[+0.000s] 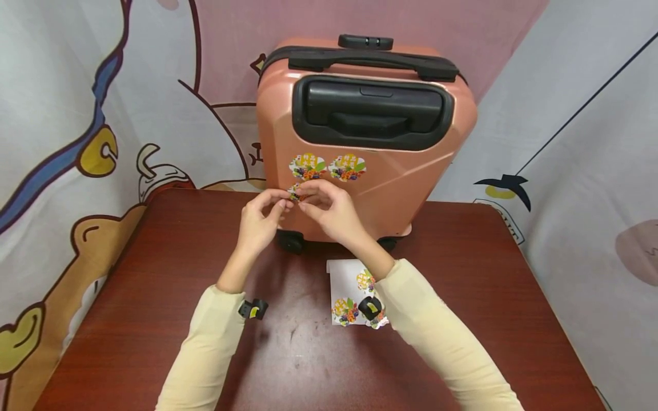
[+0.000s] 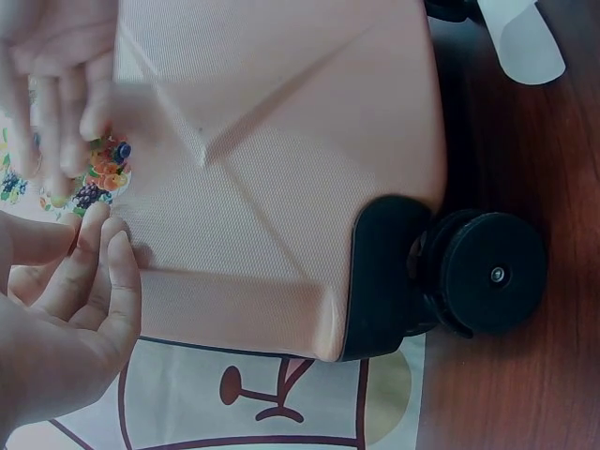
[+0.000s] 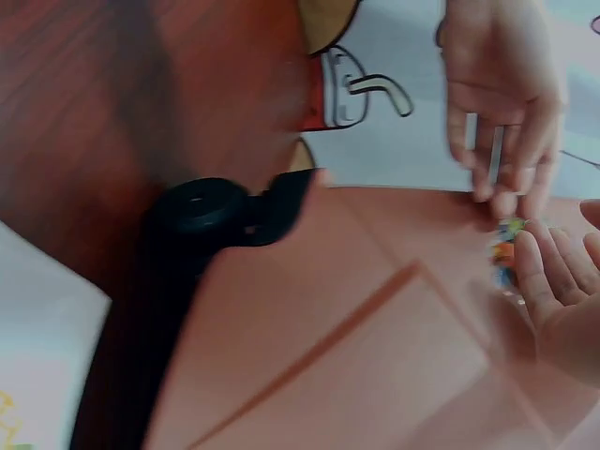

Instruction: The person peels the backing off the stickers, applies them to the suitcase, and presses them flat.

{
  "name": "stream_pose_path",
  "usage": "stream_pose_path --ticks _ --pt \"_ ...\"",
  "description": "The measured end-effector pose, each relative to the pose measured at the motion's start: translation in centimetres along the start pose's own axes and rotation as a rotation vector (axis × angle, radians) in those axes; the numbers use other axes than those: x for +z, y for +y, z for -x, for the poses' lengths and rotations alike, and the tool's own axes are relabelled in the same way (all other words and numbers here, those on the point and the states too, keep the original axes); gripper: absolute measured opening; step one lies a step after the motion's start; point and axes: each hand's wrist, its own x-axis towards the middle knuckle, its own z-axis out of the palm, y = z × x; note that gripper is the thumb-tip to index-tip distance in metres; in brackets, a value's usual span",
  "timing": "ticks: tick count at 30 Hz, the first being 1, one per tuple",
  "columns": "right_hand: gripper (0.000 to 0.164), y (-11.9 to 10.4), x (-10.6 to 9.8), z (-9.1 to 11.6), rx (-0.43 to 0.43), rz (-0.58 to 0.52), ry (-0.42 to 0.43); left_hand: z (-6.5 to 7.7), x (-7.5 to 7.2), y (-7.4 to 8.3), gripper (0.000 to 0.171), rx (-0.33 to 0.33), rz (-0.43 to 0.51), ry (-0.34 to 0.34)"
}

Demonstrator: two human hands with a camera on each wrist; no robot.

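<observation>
A pink hard-shell suitcase (image 1: 396, 182) stands upright on the table. Two round fruit-print stickers, a left one (image 1: 307, 166) and a right one (image 1: 347, 167), sit side by side on its front. Just below the left one is another fruit sticker (image 1: 294, 193), partly covered by fingers. My left hand (image 1: 259, 225) pinches this sticker's edge between thumb and fingertips, as the left wrist view also shows. From the other side my right hand (image 1: 334, 214) reaches over it, its fingers (image 3: 534, 267) fairly straight at the sticker, with the thumb apart.
A white sticker sheet (image 1: 341, 279) bearing several fruit stickers lies on the brown table (image 1: 288, 365), partly under my right forearm. Black wheels (image 1: 291, 242) support the suitcase. A printed cloth (image 1: 221, 51) hangs behind and around the table.
</observation>
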Motion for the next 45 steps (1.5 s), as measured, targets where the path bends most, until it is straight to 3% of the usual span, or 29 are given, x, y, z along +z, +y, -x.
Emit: stream_pose_path --ticks 6,11,19,32,36,45 --pt "0.028 -1.3 0.0 -0.5 0.008 -0.031 -0.005 0.0 0.0 0.1 0.015 -0.006 -0.003 -0.002" --pt "0.027 0.3 0.2 0.3 0.011 -0.003 -0.007 0.0 0.0 0.2 0.015 -0.013 -0.007 -0.006" --pt "0.023 2.6 0.3 1.4 0.094 0.028 0.007 0.0 0.0 0.0 0.015 -0.001 -0.016 -0.004" --pt "0.026 -0.5 -0.8 0.2 0.042 -0.057 0.022 0.1 0.1 0.2 0.015 0.0 -0.023 -0.004" --pt "0.026 -0.3 -0.8 0.5 0.068 -0.081 0.021 0.2 0.1 0.3 0.015 0.005 -0.031 -0.01" --pt "0.021 1.3 -0.9 1.3 0.073 0.013 0.023 0.2 0.2 0.3 0.014 0.012 -0.025 -0.017"
